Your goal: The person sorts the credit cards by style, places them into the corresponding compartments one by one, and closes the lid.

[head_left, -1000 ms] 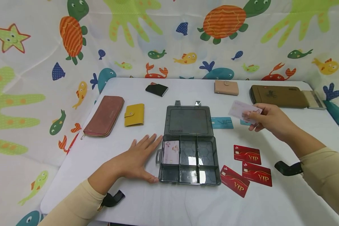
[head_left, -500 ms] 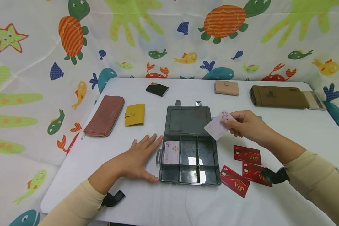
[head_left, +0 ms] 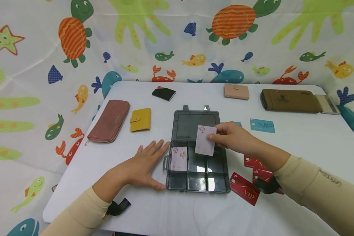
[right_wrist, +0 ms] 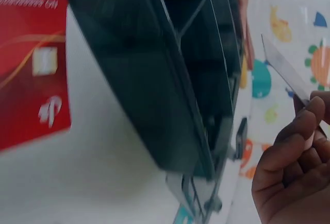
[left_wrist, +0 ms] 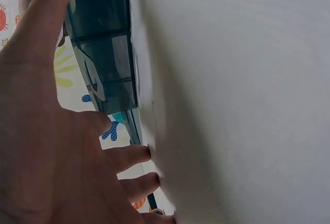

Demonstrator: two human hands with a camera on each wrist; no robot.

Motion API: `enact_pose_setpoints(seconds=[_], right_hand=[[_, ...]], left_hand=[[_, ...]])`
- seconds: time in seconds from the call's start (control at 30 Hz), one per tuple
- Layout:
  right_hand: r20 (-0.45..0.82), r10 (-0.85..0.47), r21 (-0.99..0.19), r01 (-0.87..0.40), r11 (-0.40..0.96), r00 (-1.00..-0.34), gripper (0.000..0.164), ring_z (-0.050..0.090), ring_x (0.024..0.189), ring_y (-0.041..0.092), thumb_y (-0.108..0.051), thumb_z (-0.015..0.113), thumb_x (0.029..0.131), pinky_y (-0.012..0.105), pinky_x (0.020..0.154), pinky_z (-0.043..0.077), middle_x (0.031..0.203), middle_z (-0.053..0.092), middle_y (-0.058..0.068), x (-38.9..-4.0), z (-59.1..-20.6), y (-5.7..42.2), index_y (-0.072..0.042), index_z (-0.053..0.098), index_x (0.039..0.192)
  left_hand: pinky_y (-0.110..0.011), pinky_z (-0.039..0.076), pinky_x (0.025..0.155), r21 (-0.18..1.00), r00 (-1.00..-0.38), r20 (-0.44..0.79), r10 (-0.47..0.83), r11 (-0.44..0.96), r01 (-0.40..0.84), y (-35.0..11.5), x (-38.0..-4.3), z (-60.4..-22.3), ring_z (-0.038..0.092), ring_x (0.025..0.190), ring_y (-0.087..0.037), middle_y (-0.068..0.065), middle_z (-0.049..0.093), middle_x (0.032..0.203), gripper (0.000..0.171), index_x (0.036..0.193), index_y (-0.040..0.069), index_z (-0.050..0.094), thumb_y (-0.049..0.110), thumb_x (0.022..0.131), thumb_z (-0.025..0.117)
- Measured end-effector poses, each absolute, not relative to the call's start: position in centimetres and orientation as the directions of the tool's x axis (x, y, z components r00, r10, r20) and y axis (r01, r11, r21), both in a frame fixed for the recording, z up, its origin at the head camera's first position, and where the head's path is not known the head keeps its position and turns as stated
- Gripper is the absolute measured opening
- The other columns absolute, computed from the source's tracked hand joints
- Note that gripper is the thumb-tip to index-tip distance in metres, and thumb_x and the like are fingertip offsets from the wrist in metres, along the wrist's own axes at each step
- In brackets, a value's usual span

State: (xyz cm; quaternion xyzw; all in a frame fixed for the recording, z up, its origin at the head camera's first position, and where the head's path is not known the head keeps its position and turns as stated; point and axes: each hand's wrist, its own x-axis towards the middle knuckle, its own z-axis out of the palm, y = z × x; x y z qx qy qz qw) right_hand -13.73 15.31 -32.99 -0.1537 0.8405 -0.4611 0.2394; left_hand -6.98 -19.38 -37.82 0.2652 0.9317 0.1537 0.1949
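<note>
My right hand pinches a pale pink card by its edge, above the upper middle compartment of a dark clear plastic box. The box lies with its lid thrown back, and dividers split it into several compartments. Another pink card lies in the upper left compartment. Spread out on the table, my left hand has its fingertips and thumb against the box's left side. From the right wrist view, the held card appears nearly edge-on, beyond the box wall.
Right of the box lie red VIP cards, partly under my right arm, and a blue card. Around them are a brown wallet, a yellow wallet, a black card holder, a pink wallet and an olive case.
My right hand has carried the pink card leftward from above the blue cards to over the box, turning it more upright. My left hand has stayed in place.
</note>
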Motion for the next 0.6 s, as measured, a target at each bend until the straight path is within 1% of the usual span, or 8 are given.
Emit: enact_pose_setpoints(seconds=[0.07, 0.17, 0.27, 0.4, 0.5, 0.6], right_hand=[[-0.259, -0.489, -0.844, -0.050, 0.533, -0.833, 0.024, 0.060, 0.072, 0.039, -0.033, 0.069, 0.098, 0.035, 0.060, 0.049, 0.082, 0.069, 0.014, -13.6, -33.1, 14.4, -0.010, 0.075, 0.100], [-0.264, -0.510, -0.850, -0.052, 0.523, -0.819, 0.020, 0.061, 0.069, 0.030, -0.028, 0.069, 0.099, 0.031, 0.059, 0.047, 0.081, 0.070, 0.012, -13.5, -33.3, 12.9, -0.009, 0.075, 0.097], [-0.278, -0.534, -0.863, -0.037, 0.505, -0.798, 0.017, 0.057, 0.063, 0.021, -0.024, 0.069, 0.099, 0.026, 0.054, 0.040, 0.080, 0.071, 0.013, -13.5, -33.5, 11.6, -0.009, 0.076, 0.097], [-0.291, -0.563, -0.876, -0.021, 0.481, -0.773, 0.016, 0.052, 0.059, 0.017, -0.023, 0.069, 0.099, 0.026, 0.052, 0.035, 0.076, 0.069, 0.014, -13.5, -34.0, 10.4, -0.009, 0.076, 0.097], [-0.297, -0.582, -0.879, -0.022, 0.476, -0.757, 0.019, 0.052, 0.058, 0.017, -0.024, 0.069, 0.099, 0.028, 0.055, 0.038, 0.072, 0.068, 0.014, -13.4, -34.4, 9.7, -0.009, 0.075, 0.091], [-0.295, -0.598, -0.875, -0.040, 0.482, -0.745, 0.023, 0.053, 0.056, 0.017, -0.024, 0.069, 0.099, 0.030, 0.058, 0.042, 0.068, 0.067, 0.011, -13.3, -34.6, 9.1, -0.008, 0.073, 0.084]], left_hand=[[-0.071, 0.004, 0.114, 0.393, -0.783, -0.282, 0.554, 0.811, 0.432, -19.4, -7.0, -37.8, 0.004, 0.155, -0.036, -0.008, 0.005, 0.171, 0.139, 0.165, 0.029, 0.000, 0.084, 0.062, 0.074], [-0.072, 0.004, 0.114, 0.396, -0.783, -0.281, 0.555, 0.810, 0.432, -19.4, -6.9, -37.8, 0.004, 0.154, -0.036, -0.008, 0.005, 0.171, 0.139, 0.166, 0.029, 0.000, 0.083, 0.063, 0.075], [-0.072, 0.005, 0.114, 0.394, -0.783, -0.279, 0.556, 0.810, 0.434, -19.4, -6.9, -37.8, 0.003, 0.154, -0.036, -0.008, 0.006, 0.171, 0.138, 0.166, 0.029, 0.000, 0.083, 0.063, 0.075], [-0.072, 0.005, 0.114, 0.391, -0.782, -0.281, 0.556, 0.811, 0.436, -19.4, -6.9, -37.7, 0.003, 0.154, -0.036, -0.008, 0.006, 0.171, 0.138, 0.166, 0.028, 0.000, 0.083, 0.063, 0.075], [-0.072, 0.005, 0.113, 0.391, -0.781, -0.284, 0.556, 0.811, 0.435, -19.4, -6.9, -37.6, 0.003, 0.154, -0.036, -0.008, 0.005, 0.171, 0.138, 0.166, 0.028, 0.000, 0.083, 0.063, 0.075], [-0.072, 0.005, 0.113, 0.389, -0.781, -0.286, 0.556, 0.812, 0.435, -19.3, -7.0, -37.6, 0.003, 0.154, -0.036, -0.008, 0.005, 0.171, 0.138, 0.166, 0.028, 0.000, 0.084, 0.063, 0.074]])
